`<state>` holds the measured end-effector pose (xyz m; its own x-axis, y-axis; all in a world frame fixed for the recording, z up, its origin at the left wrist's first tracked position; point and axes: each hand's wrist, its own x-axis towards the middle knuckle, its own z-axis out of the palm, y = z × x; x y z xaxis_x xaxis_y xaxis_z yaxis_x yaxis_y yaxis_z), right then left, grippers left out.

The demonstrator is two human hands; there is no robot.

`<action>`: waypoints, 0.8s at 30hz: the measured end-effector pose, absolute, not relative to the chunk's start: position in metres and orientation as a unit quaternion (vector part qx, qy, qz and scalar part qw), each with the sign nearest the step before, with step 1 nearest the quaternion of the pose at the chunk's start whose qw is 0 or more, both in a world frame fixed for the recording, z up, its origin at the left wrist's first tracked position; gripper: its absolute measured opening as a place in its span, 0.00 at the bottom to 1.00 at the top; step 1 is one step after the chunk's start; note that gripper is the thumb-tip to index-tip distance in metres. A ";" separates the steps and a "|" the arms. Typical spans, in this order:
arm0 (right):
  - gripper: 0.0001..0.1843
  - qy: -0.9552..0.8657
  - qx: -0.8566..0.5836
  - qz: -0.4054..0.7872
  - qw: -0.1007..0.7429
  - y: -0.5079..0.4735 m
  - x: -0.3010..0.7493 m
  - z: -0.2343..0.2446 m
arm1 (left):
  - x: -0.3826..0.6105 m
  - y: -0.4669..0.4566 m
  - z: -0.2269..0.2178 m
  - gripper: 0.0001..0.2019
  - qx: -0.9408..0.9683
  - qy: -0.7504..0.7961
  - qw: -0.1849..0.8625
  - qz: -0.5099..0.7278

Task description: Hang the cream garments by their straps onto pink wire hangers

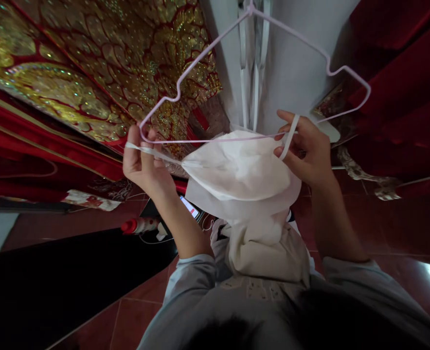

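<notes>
A pale pink wire hanger [252,11] hangs in front of me, its bottom bar running between my two hands. My left hand [142,160] is at the hanger's left corner, with a thin white strap [167,157] looped round its fingers and pulled taut. Another white strap [291,131] is stretched over the index finger and thumb of my right hand [306,148], beside the right part of the bar. Both straps lead toward a white cloth garment [251,167], which droops below the bar over paler fabric. Its exact kind I cannot make out.
Gold-sequined red garments [120,63] hang at left, and dark red cloth [401,87] at right. Behind the hanger stand white metal poles [249,92]. Low down are a lit phone [189,206], a red-capped bottle [138,225] and a black surface [72,277].
</notes>
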<state>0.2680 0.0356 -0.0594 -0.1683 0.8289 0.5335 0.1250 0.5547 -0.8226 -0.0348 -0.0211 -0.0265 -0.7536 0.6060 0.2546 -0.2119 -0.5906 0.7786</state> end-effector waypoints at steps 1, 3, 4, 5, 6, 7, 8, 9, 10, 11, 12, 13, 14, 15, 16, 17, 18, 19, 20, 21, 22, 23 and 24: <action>0.36 -0.691 -0.345 0.324 0.547 0.035 0.265 -0.061 | -0.036 -0.022 -0.021 0.16 0.273 0.383 0.271 0.840; 0.35 -0.686 -0.344 0.327 0.552 0.034 0.262 -0.064 | -0.038 -0.023 -0.010 0.20 0.305 0.388 0.327 0.806; 0.35 -0.685 -0.341 0.329 0.554 0.033 0.260 -0.065 | -0.040 -0.022 -0.005 0.23 0.321 0.394 0.343 0.790; 0.35 -0.684 -0.337 0.331 0.555 0.032 0.259 -0.065 | -0.042 -0.021 0.000 0.24 0.336 0.404 0.347 0.777; 0.35 -0.685 -0.334 0.331 0.556 0.031 0.258 -0.065 | -0.045 -0.019 0.004 0.24 0.347 0.416 0.343 0.767; 0.34 -0.687 -0.331 0.328 0.558 0.030 0.258 -0.065 | -0.048 -0.016 0.008 0.20 0.356 0.434 0.337 0.756; 0.34 -0.689 -0.329 0.325 0.557 0.029 0.258 -0.064 | -0.051 -0.014 0.011 0.16 0.363 0.455 0.329 0.744; 0.33 -0.691 -0.328 0.320 0.559 0.029 0.257 -0.064 | -0.054 -0.010 0.014 0.13 0.371 0.480 0.320 0.728; 0.32 -0.692 -0.328 0.316 0.560 0.030 0.258 -0.064 | -0.057 -0.007 0.017 0.12 0.388 0.505 0.307 0.707; 0.32 -0.690 -0.328 0.314 0.563 0.030 0.258 -0.064 | -0.058 -0.004 0.020 0.13 0.419 0.524 0.289 0.683; 0.31 -0.688 -0.329 0.313 0.566 0.031 0.258 -0.064 | -0.057 0.000 0.022 0.14 0.462 0.535 0.265 0.656; 0.30 -0.685 -0.328 0.314 0.570 0.031 0.259 -0.065 | -0.056 0.003 0.024 0.13 0.509 0.535 0.240 0.630; 0.30 -0.682 -0.326 0.314 0.574 0.032 0.259 -0.065 | -0.053 0.007 0.025 0.12 0.556 0.524 0.217 0.608; 0.30 -0.679 -0.325 0.313 0.579 0.033 0.260 -0.066 | -0.049 0.011 0.025 0.10 0.594 0.506 0.203 0.592; 0.29 -0.678 -0.324 0.311 0.582 0.034 0.261 -0.066 | -0.045 0.015 0.025 0.09 0.618 0.486 0.201 0.585; 0.29 -0.677 -0.321 0.307 0.587 0.034 0.262 -0.066 | -0.041 0.019 0.024 0.08 0.628 0.469 0.210 0.585; 0.29 -0.677 -0.319 0.303 0.590 0.035 0.263 -0.065 | -0.038 0.022 0.022 0.08 0.625 0.456 0.223 0.593; 0.29 -0.678 -0.317 0.298 0.593 0.036 0.265 -0.065 | -0.037 0.025 0.020 0.08 0.612 0.448 0.235 0.608; 0.30 -0.679 -0.315 0.292 0.595 0.036 0.267 -0.064 | -0.036 0.027 0.016 0.09 0.589 0.443 0.242 0.631; 0.30 -0.683 -0.312 0.285 0.596 0.037 0.269 -0.064 | -0.037 0.028 0.011 0.10 0.556 0.442 0.243 0.661; 0.31 -0.689 -0.309 0.280 0.593 0.038 0.271 -0.064 | -0.037 0.029 0.006 0.11 0.514 0.441 0.242 0.695; 0.32 -0.696 -0.303 0.277 0.589 0.039 0.273 -0.065 | -0.038 0.029 -0.001 0.11 0.462 0.442 0.249 0.727; 0.33 -0.705 -0.296 0.273 0.584 0.040 0.274 -0.065 | -0.037 0.028 -0.007 0.11 0.407 0.444 0.266 0.752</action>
